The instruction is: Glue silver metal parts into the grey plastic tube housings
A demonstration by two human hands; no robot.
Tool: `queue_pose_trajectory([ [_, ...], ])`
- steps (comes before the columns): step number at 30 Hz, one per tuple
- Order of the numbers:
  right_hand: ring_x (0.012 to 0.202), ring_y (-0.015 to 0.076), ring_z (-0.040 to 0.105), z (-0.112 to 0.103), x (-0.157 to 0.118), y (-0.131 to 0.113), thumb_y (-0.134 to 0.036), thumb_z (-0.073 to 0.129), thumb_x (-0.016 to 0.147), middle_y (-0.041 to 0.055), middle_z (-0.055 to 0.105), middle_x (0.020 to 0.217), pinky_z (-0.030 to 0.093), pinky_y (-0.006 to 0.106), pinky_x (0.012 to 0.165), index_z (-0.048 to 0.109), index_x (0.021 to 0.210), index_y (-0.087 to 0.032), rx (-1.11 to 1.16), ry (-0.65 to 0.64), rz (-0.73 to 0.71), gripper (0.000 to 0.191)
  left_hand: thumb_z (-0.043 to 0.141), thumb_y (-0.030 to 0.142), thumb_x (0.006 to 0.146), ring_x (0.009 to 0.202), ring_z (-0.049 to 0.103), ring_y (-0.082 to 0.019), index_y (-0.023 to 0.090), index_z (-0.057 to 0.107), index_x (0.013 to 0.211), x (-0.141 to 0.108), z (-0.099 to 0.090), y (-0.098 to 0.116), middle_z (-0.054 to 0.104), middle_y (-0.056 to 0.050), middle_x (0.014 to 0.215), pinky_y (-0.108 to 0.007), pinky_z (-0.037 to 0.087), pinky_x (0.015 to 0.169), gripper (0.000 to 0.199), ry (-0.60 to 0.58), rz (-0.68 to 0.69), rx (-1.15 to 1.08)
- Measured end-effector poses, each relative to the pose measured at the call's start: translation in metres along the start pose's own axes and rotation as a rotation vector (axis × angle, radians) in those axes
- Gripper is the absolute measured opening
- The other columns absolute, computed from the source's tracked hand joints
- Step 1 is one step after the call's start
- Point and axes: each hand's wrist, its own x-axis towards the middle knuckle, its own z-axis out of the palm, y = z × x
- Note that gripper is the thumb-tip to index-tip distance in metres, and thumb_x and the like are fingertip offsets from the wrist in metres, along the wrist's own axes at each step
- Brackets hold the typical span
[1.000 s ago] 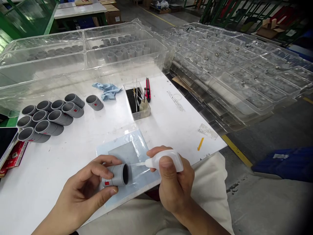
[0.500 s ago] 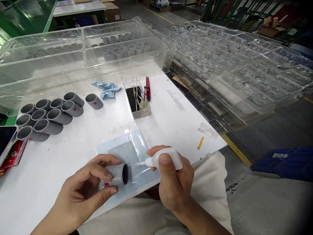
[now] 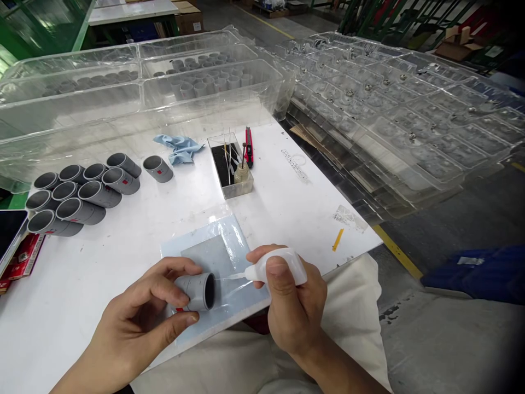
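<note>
Grey plastic tube in left hand, curled lightly around it, just above plastic-covered pad; probably light, stiff and a little slippery, so best held by outer wall, away from open end. White squeeze bottle in right hand, closed narrow around its soft-looking body, thin nozzle just beside tube's open end.

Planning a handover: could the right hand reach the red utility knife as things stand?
Probably, once free: the right hand holds the white squeeze bottle. Nothing tall stands on the white table top between it and the red utility knife.
</note>
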Motion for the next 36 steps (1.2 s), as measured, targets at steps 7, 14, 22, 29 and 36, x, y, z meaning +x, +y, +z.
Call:
queue_pose_trajectory([
  [7, 0.051, 0.0174, 0.055, -0.003, 0.000, -0.002, -0.050, 0.061, 0.100, 0.0014, 0.061, 0.059, 0.044, 0.034, 0.048, 0.078, 0.083, -0.025, -0.048, -0.038, -0.005, 0.034, 0.072, 0.010, 0.092, 0.121, 0.064, -0.014, 0.032, 0.064, 0.096, 0.001, -0.001, 0.000, 0.065, 0.003, 0.133, -0.016, 0.057, 0.087, 0.024, -0.010, 0.046, 0.041],
  [14, 0.056, 0.0121, 0.056, -0.009, -0.002, 0.001, -0.043, 0.058, 0.104, -0.0013, 0.064, 0.066, 0.045, 0.026, 0.053, 0.076, 0.087, -0.022, -0.082, -0.101, -0.006, 0.032, 0.071, 0.008, 0.093, 0.126, 0.062, -0.011, 0.032, 0.065, 0.094, 0.001, 0.001, 0.001, 0.064, 0.005, 0.134, -0.014, 0.052, 0.101, 0.024, -0.006, 0.049, 0.020],
  [22, 0.054, 0.0116, 0.056, -0.014, -0.003, 0.001, -0.043, 0.061, 0.102, -0.0012, 0.064, 0.065, 0.041, 0.025, 0.050, 0.076, 0.087, -0.021, -0.039, -0.182, 0.027, 0.030, 0.072, 0.010, 0.092, 0.123, 0.065, -0.014, 0.031, 0.067, 0.086, 0.002, 0.003, 0.004, 0.064, 0.006, 0.132, -0.018, 0.054, 0.098, 0.023, 0.009, 0.037, 0.038],
  [29, 0.055, 0.0118, 0.057, -0.015, -0.003, 0.001, -0.045, 0.060, 0.102, -0.0010, 0.066, 0.065, 0.045, 0.025, 0.052, 0.077, 0.086, -0.022, 0.053, -0.167, 0.103, 0.033, 0.072, 0.014, 0.092, 0.116, 0.066, -0.017, 0.030, 0.070, 0.076, 0.001, 0.009, 0.011, 0.065, 0.004, 0.124, -0.023, 0.053, 0.091, 0.023, 0.073, -0.036, -0.003],
  [36, 0.053, 0.0119, 0.055, -0.014, -0.003, -0.001, -0.047, 0.062, 0.100, 0.0003, 0.066, 0.066, 0.042, 0.025, 0.049, 0.076, 0.083, -0.021, 0.053, -0.180, 0.116, 0.035, 0.070, 0.006, 0.092, 0.118, 0.068, -0.019, 0.026, 0.065, 0.071, 0.000, 0.001, 0.003, 0.062, 0.002, 0.125, -0.025, 0.059, 0.092, 0.030, -0.042, 0.030, -0.016],
])
